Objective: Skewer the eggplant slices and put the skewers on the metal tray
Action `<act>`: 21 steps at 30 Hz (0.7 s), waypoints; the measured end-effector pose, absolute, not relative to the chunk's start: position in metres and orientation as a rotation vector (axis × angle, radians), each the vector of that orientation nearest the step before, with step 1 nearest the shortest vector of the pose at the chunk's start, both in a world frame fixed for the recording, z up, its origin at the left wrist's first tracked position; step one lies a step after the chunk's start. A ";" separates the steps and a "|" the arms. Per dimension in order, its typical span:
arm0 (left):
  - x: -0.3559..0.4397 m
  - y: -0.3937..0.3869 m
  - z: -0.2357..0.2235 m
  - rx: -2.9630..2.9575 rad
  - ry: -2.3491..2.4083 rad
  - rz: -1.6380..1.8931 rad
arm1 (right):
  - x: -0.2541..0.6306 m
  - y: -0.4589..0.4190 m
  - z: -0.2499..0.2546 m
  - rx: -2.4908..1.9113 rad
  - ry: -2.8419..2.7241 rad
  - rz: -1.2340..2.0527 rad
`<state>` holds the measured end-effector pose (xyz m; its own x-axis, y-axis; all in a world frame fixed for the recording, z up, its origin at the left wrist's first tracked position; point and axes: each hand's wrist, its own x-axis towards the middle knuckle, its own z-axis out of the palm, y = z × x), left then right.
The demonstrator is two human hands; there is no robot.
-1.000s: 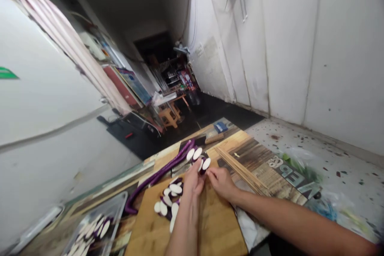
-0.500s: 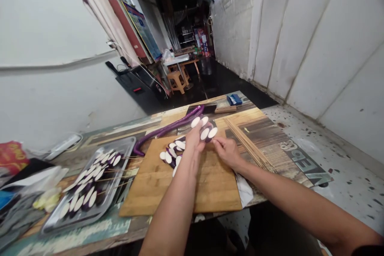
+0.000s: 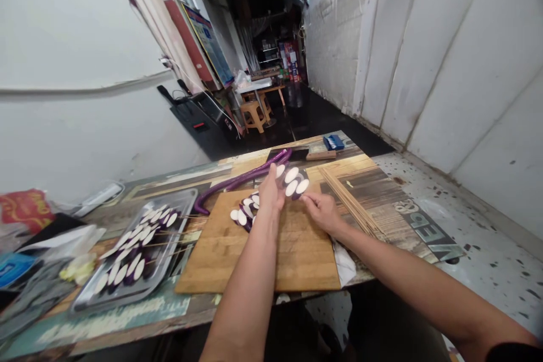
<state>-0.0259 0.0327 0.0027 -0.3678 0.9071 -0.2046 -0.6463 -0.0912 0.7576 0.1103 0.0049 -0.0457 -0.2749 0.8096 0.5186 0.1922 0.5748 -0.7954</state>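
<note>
My left hand [image 3: 271, 195] is closed around a row of white, purple-skinned eggplant slices [image 3: 293, 181] at the far edge of the wooden cutting board [image 3: 258, 254]. My right hand [image 3: 322, 212] pinches the near end of the same row, seemingly at a thin skewer whose tip I cannot make out. More loose eggplant slices [image 3: 245, 212] lie on the board just left of my left hand. A long whole purple eggplant [image 3: 237, 184] stretches along the table behind the board.
A metal tray [image 3: 106, 294] at the left holds several skewered slices. A bundle of bamboo skewers [image 3: 352, 206] lies right of the board. A blue box [image 3: 333, 141] sits at the table's far end. Bags and clutter [image 3: 38, 260] fill the left edge; walls close in on both sides.
The view tipped down and steadied, bringing the tray and the table's left side into sight. Both hands stayed on the row of slices, shifting only slightly.
</note>
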 end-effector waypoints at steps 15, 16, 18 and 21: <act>-0.033 0.035 0.005 0.347 1.096 1.730 | 0.108 0.012 -0.050 -0.843 -1.735 0.754; -0.035 0.033 0.006 0.390 1.137 1.765 | 0.109 0.013 -0.049 -0.854 -1.705 0.742; -0.039 0.027 0.009 0.518 1.260 1.845 | 0.109 0.014 -0.048 -0.874 -1.659 0.742; -0.052 0.010 0.013 0.875 1.527 1.830 | 0.111 0.014 -0.046 -0.878 -1.635 0.777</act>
<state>-0.0519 0.0098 0.0132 -0.6072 0.7866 0.1121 -0.0306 -0.1642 0.9860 0.1111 0.0139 -0.0457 -0.1548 0.8553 0.4945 0.1569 0.5155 -0.8424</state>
